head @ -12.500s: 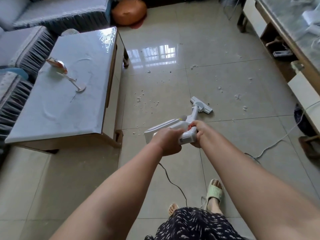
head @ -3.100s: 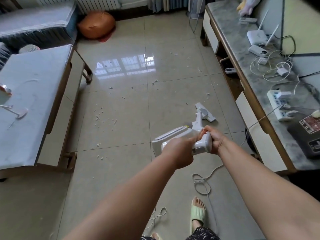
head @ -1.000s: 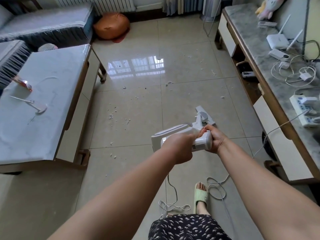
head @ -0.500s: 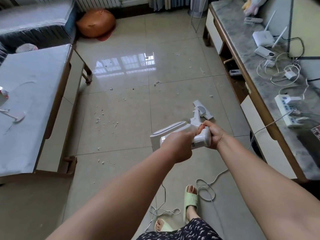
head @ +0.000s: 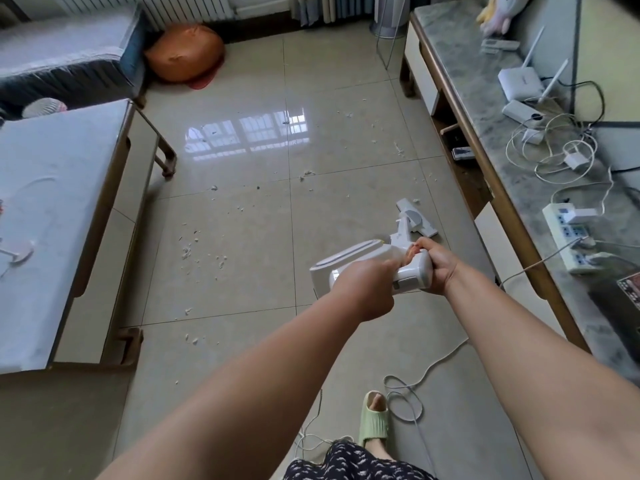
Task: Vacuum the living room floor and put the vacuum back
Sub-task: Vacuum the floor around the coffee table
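vacuum [head: 374,263] gripped within both hands' fingers [head: 424,244]

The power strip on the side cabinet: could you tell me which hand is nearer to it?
Right. The right hand grips the vacuum handle on the side toward the power strip; the left hand grips farther away.

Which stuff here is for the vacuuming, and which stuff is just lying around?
For the job: vacuum, left hand, right hand, cord, crumbs on the floor.
Lying about: orange bag, router, power strip, plush toy.
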`<control>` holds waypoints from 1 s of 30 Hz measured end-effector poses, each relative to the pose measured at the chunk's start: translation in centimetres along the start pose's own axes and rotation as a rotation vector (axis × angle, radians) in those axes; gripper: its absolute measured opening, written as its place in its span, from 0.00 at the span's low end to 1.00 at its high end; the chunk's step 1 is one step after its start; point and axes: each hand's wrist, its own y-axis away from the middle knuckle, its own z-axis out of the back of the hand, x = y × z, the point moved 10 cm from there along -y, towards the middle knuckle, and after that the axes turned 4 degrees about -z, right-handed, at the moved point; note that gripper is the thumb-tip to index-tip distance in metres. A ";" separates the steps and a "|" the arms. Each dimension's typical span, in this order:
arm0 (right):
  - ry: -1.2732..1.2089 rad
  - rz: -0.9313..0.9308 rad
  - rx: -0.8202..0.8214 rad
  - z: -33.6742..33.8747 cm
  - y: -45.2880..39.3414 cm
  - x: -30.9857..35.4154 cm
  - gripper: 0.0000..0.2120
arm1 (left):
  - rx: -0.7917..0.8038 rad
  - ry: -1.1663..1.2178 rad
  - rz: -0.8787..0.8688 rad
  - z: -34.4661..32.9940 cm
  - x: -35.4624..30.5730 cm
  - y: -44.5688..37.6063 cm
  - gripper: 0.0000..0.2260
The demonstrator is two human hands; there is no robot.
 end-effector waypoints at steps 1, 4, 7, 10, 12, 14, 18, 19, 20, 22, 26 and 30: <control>-0.020 -0.006 0.007 0.2 -0.1 0.5 0.06 | -0.003 0.002 -0.001 0.0 -0.2 -0.5 0.24; -0.100 -0.026 0.041 0.9 -0.4 1.8 0.10 | 0.007 0.007 -0.002 -0.4 -1.2 -1.7 0.25; -0.101 -0.024 0.099 1.7 -0.7 3.1 0.25 | 0.017 0.001 -0.006 -0.9 -2.0 -2.8 0.27; -0.093 0.015 0.074 2.4 -0.8 4.1 0.21 | 0.050 0.001 -0.009 -1.2 -2.6 -3.8 0.25; -0.124 0.047 0.030 2.7 -0.9 4.8 0.10 | 0.063 -0.002 -0.019 -1.0 -2.7 -4.3 0.24; -0.138 0.057 0.017 2.5 -1.1 5.0 0.08 | 0.060 -0.004 -0.024 -0.7 -2.4 -4.6 0.22; -0.135 0.064 0.026 1.7 -1.6 3.6 0.13 | 0.073 -0.003 -0.018 -0.7 -1.1 -3.8 0.21; -0.147 0.068 0.020 1.5 -1.7 3.0 0.11 | 0.081 -0.003 -0.017 -0.8 -0.7 -3.3 0.22; -0.161 0.075 0.025 1.4 -1.8 2.3 0.12 | 0.092 0.001 -0.014 -1.1 -0.3 -2.8 0.22; -0.178 0.072 0.030 1.3 -2.2 0.8 0.20 | 0.102 0.011 -0.013 -1.5 0.6 -1.8 0.22; -0.204 0.096 -0.034 0.8 -2.4 -1.6 0.09 | 0.125 0.012 -0.035 -1.7 2.2 -0.2 0.19; -0.213 0.132 -0.027 -1.0 -3.3 -2.6 0.09 | 0.126 0.000 -0.047 -0.8 4.5 0.2 0.17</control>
